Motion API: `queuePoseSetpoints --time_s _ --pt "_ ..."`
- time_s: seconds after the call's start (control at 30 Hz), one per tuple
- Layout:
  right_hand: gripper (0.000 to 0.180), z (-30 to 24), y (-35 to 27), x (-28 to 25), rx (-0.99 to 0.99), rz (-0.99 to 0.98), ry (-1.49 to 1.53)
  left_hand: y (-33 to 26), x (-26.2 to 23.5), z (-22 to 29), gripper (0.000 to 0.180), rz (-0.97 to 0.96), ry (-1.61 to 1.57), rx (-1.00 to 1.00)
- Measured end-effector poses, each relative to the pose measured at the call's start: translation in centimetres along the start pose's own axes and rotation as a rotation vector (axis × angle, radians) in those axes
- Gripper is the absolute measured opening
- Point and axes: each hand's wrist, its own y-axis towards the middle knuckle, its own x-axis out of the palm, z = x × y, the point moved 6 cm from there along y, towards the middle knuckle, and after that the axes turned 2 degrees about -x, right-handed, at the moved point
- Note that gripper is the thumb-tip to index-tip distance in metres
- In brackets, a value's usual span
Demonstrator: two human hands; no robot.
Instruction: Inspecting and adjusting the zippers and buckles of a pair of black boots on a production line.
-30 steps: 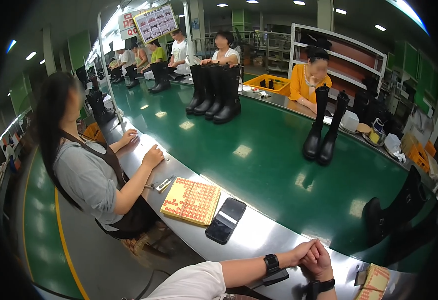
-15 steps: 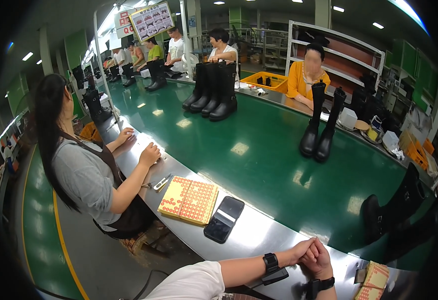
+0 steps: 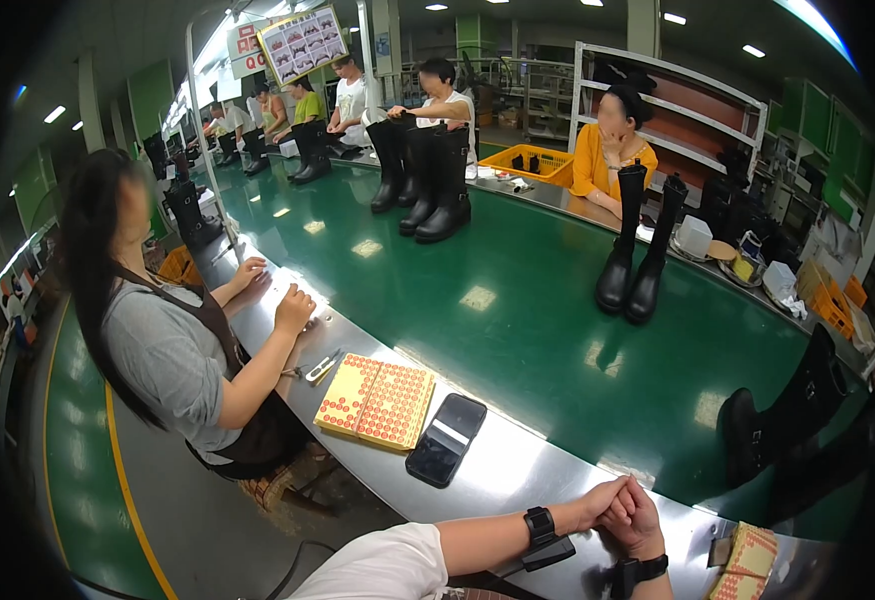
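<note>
My left hand (image 3: 598,505) and my right hand (image 3: 644,520) are clasped together over the near metal edge of the bench, at the lower right. Their fingers are closed and folded against each other, and no object shows between them. Each wrist wears a black strap with a small square unit. To the left of my hands a black phone (image 3: 447,440) lies on the metal ledge (image 3: 518,465). Beside it sits a banded stack of yellow cards (image 3: 376,400) with red round stickers. Another banded bundle of yellow cards (image 3: 746,562) is right of my hands.
A green conveyor belt (image 3: 518,330) carries black boots (image 3: 630,250), with more boots (image 3: 783,410) at right. Small snips (image 3: 323,367) lie near a co-worker in grey (image 3: 173,335). Opposite, a co-worker in white (image 3: 448,100) reaches to a boot group (image 3: 443,190); another wears orange (image 3: 593,165).
Across the belt, the co-worker in white has reached onto the boots, and the left ones have shifted apart. The people in orange and grey have turned their heads. My hands stay still.
</note>
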Motion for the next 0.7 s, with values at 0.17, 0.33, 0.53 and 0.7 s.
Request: queuePoseSetpoints --time_s 0.17,0.33,0.53,0.7 --pt "0.060 0.03 0.03 0.12 0.001 -0.006 -0.019 0.49 -0.40 -0.40 0.057 0.003 -0.016 0.010" --pt "0.060 -0.09 0.02 -0.24 -0.008 0.012 -0.011 0.22 -0.13 -0.14 0.055 0.010 0.001 0.002" --pt "0.060 -0.21 0.09 -0.12 -0.001 0.000 -0.014 0.53 -0.24 -0.20 0.054 0.019 -0.002 0.011" --pt "0.060 0.13 0.29 -0.02 0.011 -0.011 -0.022 0.18 -0.49 -0.20 0.055 0.032 -0.014 0.010"
